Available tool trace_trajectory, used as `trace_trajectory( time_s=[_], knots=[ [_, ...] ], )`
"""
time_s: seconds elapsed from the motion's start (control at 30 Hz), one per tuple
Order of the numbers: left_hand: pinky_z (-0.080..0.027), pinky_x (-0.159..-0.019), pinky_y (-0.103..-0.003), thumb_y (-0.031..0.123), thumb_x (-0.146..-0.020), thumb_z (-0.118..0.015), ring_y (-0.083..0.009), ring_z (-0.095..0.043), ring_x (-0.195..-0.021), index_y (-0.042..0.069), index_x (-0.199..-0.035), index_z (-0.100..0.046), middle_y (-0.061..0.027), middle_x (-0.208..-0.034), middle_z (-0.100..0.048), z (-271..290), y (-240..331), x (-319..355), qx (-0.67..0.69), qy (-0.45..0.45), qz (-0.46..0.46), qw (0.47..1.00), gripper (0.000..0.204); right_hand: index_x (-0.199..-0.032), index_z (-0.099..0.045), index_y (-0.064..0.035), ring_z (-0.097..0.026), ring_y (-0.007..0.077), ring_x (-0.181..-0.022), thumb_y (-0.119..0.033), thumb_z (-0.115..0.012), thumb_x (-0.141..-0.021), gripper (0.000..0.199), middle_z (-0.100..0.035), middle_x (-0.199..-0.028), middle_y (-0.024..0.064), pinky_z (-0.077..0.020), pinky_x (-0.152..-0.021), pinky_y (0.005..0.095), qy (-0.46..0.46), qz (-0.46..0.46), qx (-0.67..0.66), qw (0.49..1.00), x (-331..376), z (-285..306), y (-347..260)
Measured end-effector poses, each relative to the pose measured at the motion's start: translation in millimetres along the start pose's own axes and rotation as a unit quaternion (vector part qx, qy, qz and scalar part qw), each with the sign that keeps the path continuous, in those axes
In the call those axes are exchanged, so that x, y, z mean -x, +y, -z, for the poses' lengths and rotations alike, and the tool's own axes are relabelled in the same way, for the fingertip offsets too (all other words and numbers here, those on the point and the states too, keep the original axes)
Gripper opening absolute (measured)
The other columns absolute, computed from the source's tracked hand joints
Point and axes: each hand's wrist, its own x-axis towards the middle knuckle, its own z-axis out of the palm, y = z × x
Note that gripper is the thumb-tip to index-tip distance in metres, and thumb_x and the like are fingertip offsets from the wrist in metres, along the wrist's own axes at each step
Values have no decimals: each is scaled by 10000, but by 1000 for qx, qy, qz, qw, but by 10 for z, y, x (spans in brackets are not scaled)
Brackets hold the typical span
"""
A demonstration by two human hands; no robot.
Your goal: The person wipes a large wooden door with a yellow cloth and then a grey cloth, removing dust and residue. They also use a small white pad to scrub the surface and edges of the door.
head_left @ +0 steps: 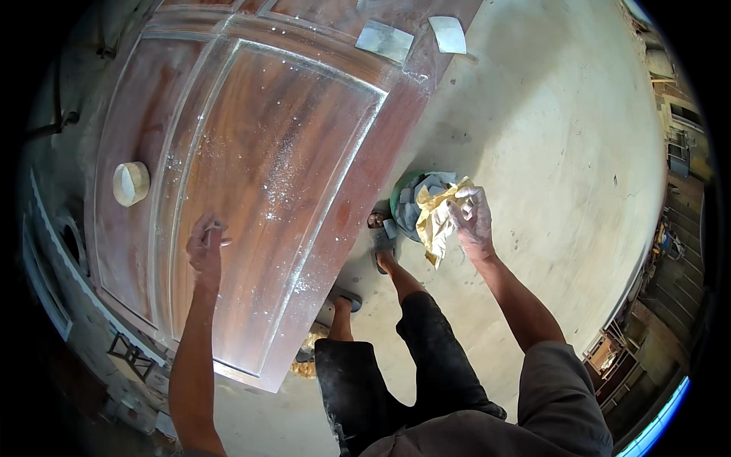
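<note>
A brown wooden door panel (251, 183) lies before me, its moulded grooves whitened and white powder scattered over the wood. Above its left half is my left hand (205, 242), with curled fingers; whatever they may hold is hidden. Out to the right, past the panel's edge, my right hand (475, 225) pinches a crumpled sheet of yellow paper (434, 221) that is paler on one side. Whitish dust coats the fingers of that hand. Beneath the paper, a green tub (397, 199) on the floor holds several grey scraps.
A roll of pale tape (132, 183) rests on the panel's left part. Two greyish sheets, one (384, 41) beside another (448, 35), lie at the far right edge. My feet stand on the concrete floor (563, 152) near the tub. Wooden items line the far right side.
</note>
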Motion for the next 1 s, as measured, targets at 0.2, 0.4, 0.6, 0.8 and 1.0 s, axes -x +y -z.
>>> trace_trajectory(
  time_s=[0.2,0.4,0.6,0.8,1.0],
  knots=[
    [-332,-1204,-440,497,-888,-785,-260,-392,-1462,-44,-1544,-361,-208,-1539,-448,-1983,714,894,-73,-252,-81,962,950,-1233,-538,-4,-583,107,-1052,99,-539,-959,293,-598,-1104,45,-501,-931,265,-163,-112,-69,978,-169,-798,-638],
    [-422,-1148,-432,236,-971,-732,-251,-459,-1411,-35,-1433,-479,-204,-1438,-539,-1992,484,536,204,-324,95,919,592,-1316,-531,-53,-577,114,-1082,97,-454,-952,401,-596,-1158,58,-487,-978,302,-380,-88,74,918,-764,-1118,-788],
    [-403,-1151,-430,354,-891,-821,-256,-488,-1392,21,-1467,-487,-158,-1410,-591,-1640,988,235,219,-339,32,914,745,-1278,-560,-24,-592,102,-974,49,-444,-911,391,-628,-1090,42,-512,-855,311,-400,-126,21,907,-1031,-1519,-1240],
    [-524,-885,-326,357,-947,-752,-159,-672,-1003,21,-1262,-670,-68,-1054,-727,-1628,829,-37,88,-177,76,977,468,-1201,-592,-14,-626,305,-1007,46,-459,-910,325,-624,-1097,151,-497,-897,379,-310,199,322,872,-1451,-1751,-1057],
    [-531,-687,-363,324,-981,-682,-144,-679,-778,7,-1035,-729,-84,-854,-738,-1989,666,-356,72,21,102,992,326,-1264,-595,-1,-550,429,-1206,-24,-550,-938,330,-556,-1336,224,-437,-1024,502,-70,434,450,777,-1589,-2034,-1027]
  ],
)
